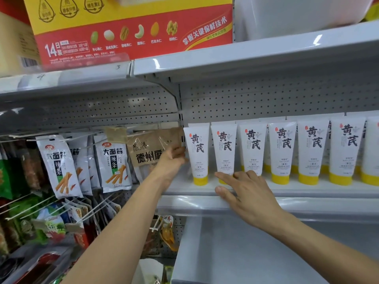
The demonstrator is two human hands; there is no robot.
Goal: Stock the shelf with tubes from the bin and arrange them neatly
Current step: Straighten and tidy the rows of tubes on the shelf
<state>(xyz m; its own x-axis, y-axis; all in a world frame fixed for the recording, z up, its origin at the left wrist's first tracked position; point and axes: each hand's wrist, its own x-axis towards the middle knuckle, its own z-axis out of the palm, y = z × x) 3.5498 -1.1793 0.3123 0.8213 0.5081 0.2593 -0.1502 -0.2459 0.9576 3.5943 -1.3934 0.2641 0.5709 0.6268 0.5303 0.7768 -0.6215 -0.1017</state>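
Several white tubes with yellow caps stand cap-down in a row on the grey shelf (307, 189). My left hand (171, 160) reaches in at the left end, its fingers touching the side of the leftmost tube (196, 152). My right hand (244, 191) rests palm-down on the shelf's front edge with fingers spread. Its fingertips touch the yellow cap of the second tube (224, 148). More tubes stand behind the front row. The bin is not in view.
Snack packets (114, 162) hang on wire hooks in the bay to the left. A red and yellow carton (131, 31) sits on the upper shelf. Below is another grey shelf (246, 253). A perforated back panel closes the rear.
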